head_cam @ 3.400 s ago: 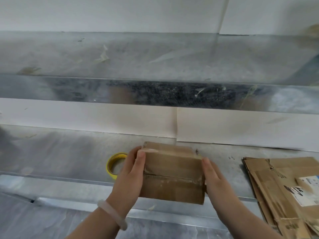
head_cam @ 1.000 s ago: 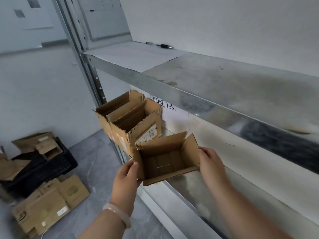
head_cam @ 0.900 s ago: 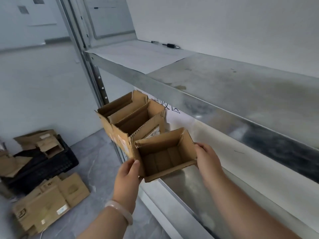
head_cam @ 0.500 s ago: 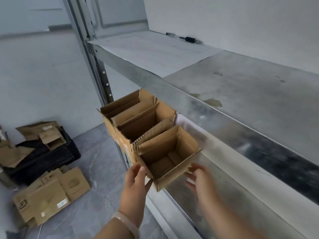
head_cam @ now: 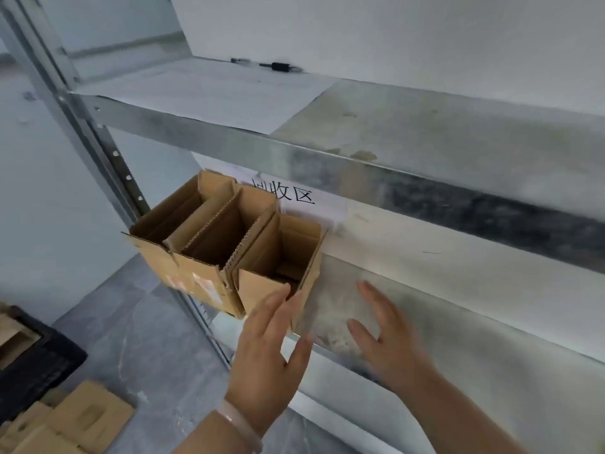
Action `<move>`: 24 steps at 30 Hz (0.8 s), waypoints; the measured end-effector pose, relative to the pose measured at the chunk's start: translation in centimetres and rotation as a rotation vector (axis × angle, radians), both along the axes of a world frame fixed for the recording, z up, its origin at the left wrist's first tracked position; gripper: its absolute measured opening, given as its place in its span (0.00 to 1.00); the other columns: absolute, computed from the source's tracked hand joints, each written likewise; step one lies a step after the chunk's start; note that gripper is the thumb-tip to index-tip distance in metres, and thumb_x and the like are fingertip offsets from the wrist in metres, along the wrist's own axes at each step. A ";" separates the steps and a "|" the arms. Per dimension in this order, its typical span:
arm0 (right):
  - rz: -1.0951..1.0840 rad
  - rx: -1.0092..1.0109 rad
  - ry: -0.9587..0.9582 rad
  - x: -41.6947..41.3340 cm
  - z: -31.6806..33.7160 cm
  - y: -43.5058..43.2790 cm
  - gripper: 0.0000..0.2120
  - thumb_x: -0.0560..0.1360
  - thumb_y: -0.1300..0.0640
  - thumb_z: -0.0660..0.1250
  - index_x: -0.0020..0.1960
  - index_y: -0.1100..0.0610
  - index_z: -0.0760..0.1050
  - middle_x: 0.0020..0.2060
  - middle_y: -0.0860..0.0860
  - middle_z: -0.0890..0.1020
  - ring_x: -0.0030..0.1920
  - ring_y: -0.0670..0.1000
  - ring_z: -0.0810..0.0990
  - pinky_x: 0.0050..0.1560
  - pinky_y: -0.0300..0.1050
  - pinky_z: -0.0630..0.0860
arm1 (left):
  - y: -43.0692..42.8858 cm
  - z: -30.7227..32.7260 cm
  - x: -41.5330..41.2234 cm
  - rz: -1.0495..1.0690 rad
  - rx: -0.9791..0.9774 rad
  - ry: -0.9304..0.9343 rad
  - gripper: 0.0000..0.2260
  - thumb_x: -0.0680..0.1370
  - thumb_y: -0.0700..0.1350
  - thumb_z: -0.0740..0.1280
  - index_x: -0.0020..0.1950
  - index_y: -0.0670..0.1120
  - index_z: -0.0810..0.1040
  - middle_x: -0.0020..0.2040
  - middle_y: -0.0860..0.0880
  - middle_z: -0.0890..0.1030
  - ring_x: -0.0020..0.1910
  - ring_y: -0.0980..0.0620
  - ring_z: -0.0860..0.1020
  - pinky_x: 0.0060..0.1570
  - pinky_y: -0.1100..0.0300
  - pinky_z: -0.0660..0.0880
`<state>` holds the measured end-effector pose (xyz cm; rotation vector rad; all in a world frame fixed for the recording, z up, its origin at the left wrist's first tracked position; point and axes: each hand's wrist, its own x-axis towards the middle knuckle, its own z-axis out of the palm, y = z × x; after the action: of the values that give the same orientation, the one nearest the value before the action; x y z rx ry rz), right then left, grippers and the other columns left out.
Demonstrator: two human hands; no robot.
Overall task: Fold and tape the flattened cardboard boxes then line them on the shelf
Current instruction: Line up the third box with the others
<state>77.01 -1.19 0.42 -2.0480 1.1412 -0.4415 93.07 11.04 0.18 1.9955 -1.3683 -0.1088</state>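
**Metal shelving, three open boxes in a row**

Grey galvanised shelving fills the view against a pale wall. At the left end of the lower shelf (head_cam: 458,339) three folded cardboard boxes stand side by side, touching, open tops up: the far box (head_cam: 154,253), the middle box (head_cam: 199,280) and the smallest, nearest box (head_cam: 258,290). Behind them a paper sign (head_cam: 294,196) with black characters hangs on the wall.

The left hand (head_cam: 265,348), with a pale bracelet (head_cam: 239,424) at the wrist, has its fingers straight, the tips at the nearest box's front corner. The right hand (head_cam: 389,339) is spread wide and holds nothing, over bare shelf just right of that box and apart from it.

On the upper shelf (head_cam: 425,132) lie a white sheet (head_cam: 212,90) and a pen (head_cam: 278,66). On the floor at lower left are a black crate (head_cam: 32,362) and flattened cardboard (head_cam: 82,417).
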 end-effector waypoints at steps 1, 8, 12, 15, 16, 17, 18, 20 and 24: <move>-0.032 -0.065 0.051 -1.8 0.3 0.8 0.30 0.78 0.43 0.62 0.77 0.39 0.54 0.74 0.34 0.55 0.74 0.42 0.59 0.73 0.45 0.63 | -0.5 0.4 -0.6 -0.081 -0.037 -0.073 0.23 0.78 0.61 0.57 0.72 0.59 0.63 0.71 0.62 0.64 0.70 0.63 0.61 0.68 0.64 0.56; -0.302 -0.465 0.278 -15.0 2.2 6.1 0.36 0.73 0.34 0.57 0.77 0.49 0.61 0.75 0.44 0.63 0.77 0.44 0.55 0.75 0.50 0.59 | -5.1 3.7 -10.3 -0.503 -0.218 -0.266 0.20 0.77 0.53 0.62 0.68 0.50 0.72 0.67 0.49 0.74 0.67 0.48 0.71 0.65 0.46 0.70; -0.473 -0.530 0.318 -24.4 3.9 9.4 0.34 0.74 0.36 0.59 0.76 0.50 0.63 0.74 0.49 0.67 0.77 0.50 0.59 0.73 0.58 0.63 | -5.8 5.2 -19.7 -0.689 -0.244 -0.328 0.22 0.77 0.54 0.62 0.70 0.51 0.71 0.69 0.51 0.73 0.68 0.48 0.70 0.69 0.46 0.64; -0.604 -0.535 0.355 -31.6 4.9 11.6 0.34 0.75 0.34 0.57 0.77 0.48 0.59 0.75 0.48 0.66 0.77 0.49 0.58 0.74 0.56 0.62 | -6.2 5.7 -27.5 -0.791 -0.219 -0.359 0.24 0.76 0.58 0.61 0.71 0.53 0.68 0.71 0.52 0.71 0.70 0.49 0.68 0.70 0.46 0.64; -0.633 -0.525 0.373 -34.1 5.1 12.3 0.34 0.75 0.34 0.56 0.77 0.48 0.59 0.75 0.47 0.65 0.77 0.48 0.57 0.75 0.55 0.60 | -6.3 5.8 -30.3 -0.818 -0.223 -0.352 0.24 0.76 0.58 0.61 0.71 0.54 0.67 0.71 0.52 0.71 0.70 0.49 0.68 0.70 0.46 0.64; -0.653 -0.512 0.399 -36.6 5.2 13.0 0.35 0.75 0.33 0.55 0.77 0.48 0.58 0.76 0.47 0.63 0.78 0.47 0.55 0.76 0.53 0.58 | -6.2 5.9 -33.1 -0.843 -0.230 -0.346 0.24 0.76 0.59 0.61 0.71 0.54 0.67 0.70 0.52 0.71 0.70 0.49 0.68 0.70 0.47 0.64; -0.673 -0.498 0.430 -39.3 5.2 13.7 0.35 0.75 0.32 0.53 0.77 0.47 0.57 0.76 0.45 0.61 0.78 0.45 0.52 0.76 0.52 0.56 | -6.1 6.0 -36.0 -0.869 -0.234 -0.336 0.24 0.76 0.59 0.61 0.71 0.54 0.67 0.71 0.52 0.71 0.70 0.49 0.68 0.70 0.48 0.63; -0.725 -0.456 0.477 -44.8 5.4 15.2 0.36 0.74 0.30 0.48 0.78 0.45 0.52 0.77 0.42 0.53 0.77 0.41 0.43 0.77 0.49 0.49 | -5.7 5.7 -42.0 -0.924 -0.239 -0.294 0.24 0.76 0.59 0.60 0.71 0.54 0.67 0.70 0.52 0.71 0.70 0.50 0.68 0.70 0.49 0.63; -0.829 -0.399 0.544 -54.6 6.0 18.2 0.38 0.71 0.27 0.40 0.77 0.39 0.41 0.75 0.36 0.40 0.71 0.33 0.28 0.72 0.36 0.30 | -4.8 5.0 -53.1 -1.035 -0.248 -0.215 0.25 0.76 0.59 0.59 0.71 0.52 0.69 0.68 0.52 0.72 0.67 0.50 0.69 0.67 0.50 0.65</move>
<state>22.39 17.06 6.46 -1.9873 2.4164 -0.5450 39.97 6.24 5.22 0.9538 -2.2984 -0.1787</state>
